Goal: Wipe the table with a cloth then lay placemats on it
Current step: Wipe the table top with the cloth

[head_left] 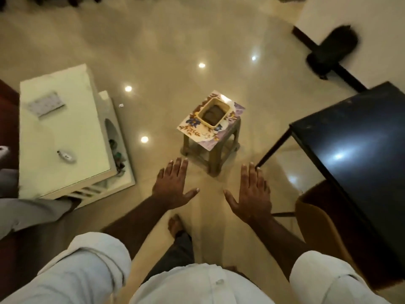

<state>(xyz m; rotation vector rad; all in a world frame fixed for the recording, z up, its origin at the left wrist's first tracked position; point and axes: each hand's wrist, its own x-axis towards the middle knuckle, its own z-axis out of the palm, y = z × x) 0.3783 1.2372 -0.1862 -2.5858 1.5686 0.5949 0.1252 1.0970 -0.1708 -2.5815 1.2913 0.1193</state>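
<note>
I stand on a glossy tiled floor with both arms held out. My left hand [173, 185] and my right hand [252, 194] are flat, fingers spread, holding nothing. Ahead of them a small stool [215, 156] carries flowered placemats [192, 126] and on these a cream tub [213, 111] with a dark cloth [213, 114] inside. The dark glossy table [361, 137] is to my right, about a hand's width from my right hand.
A white low table [61, 132] with a remote and a pad on top stands at the left. A tan chair [317, 218] is tucked under the dark table. Another person's leg [32, 211] shows at the left edge. A black object lies by the far wall.
</note>
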